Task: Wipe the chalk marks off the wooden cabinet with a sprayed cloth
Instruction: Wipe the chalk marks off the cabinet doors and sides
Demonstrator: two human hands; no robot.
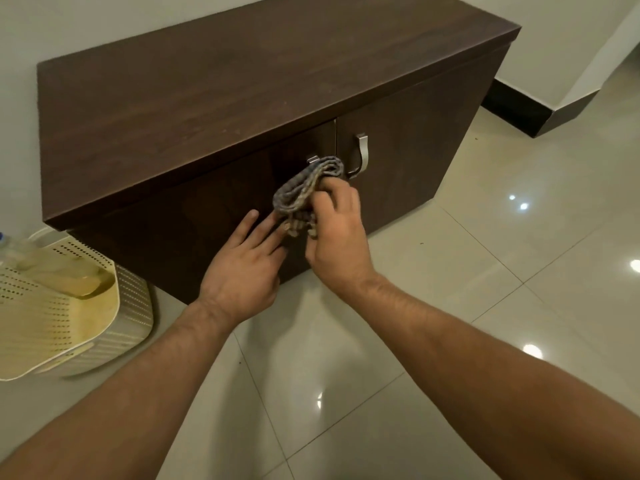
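Two bare forearms (450,348) were seen reaching up from the lower edge over a glossy tiled floor (485,271). The left hand (242,268) was held out before the left door (173,216) of the dark wooden cabinet (207,98), its fingers (258,233) straight and slightly apart. Whether they were pressed on the door could not be told. The right hand (337,244) was placed just beside it, its fingers (325,202) curled and clamped on a bunched grey-and-tan cloth (304,188). The cloth was held against the upper part of the left door, near the seam between the two doors. It rose above the right fingers, and its lower fringe hung at the left fingertips. Most of the left door's metal handle (312,160) was covered by the cloth, while the right door's handle (362,154) was left exposed just beside it. A perforated cream basket (69,323) was set on the floor at the cabinet's left end.
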